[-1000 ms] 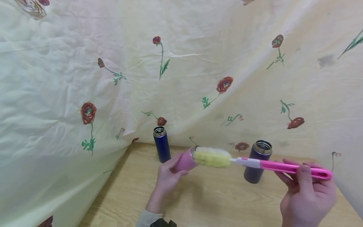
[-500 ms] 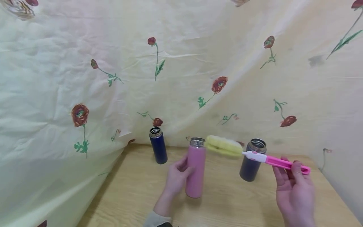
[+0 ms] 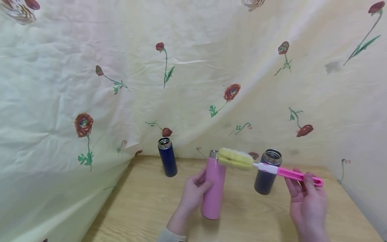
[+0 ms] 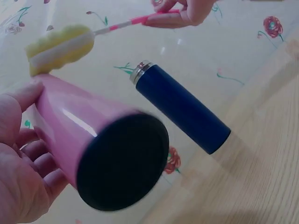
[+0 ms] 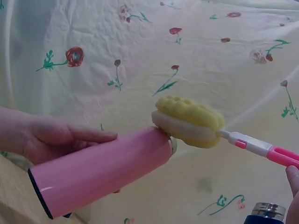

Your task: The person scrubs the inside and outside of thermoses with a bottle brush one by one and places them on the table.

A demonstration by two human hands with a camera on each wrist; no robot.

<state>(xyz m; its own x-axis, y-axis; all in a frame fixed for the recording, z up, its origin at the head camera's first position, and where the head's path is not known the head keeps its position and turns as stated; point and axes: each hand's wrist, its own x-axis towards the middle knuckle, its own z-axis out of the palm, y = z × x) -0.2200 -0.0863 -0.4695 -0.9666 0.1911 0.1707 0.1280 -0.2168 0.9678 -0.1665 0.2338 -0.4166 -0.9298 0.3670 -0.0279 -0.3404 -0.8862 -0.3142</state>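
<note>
Fingers of the left hand [image 3: 193, 193] curl round a pink cylindrical metal flask [image 3: 214, 188], which stands upright on the light wooden tabletop [image 3: 139, 208]. The right hand [image 3: 306, 205] pinches the pink plastic handle of a bottle brush [image 3: 269, 169] between thumb and fingers — its yellow sponge head [image 3: 235, 158] sits just beside the flask's steel mouth. A dark blue flask [image 3: 167, 156] and a dark grey flask [image 3: 267, 171] stand open behind — near the flowered cream cloth [image 3: 193, 84].
</note>
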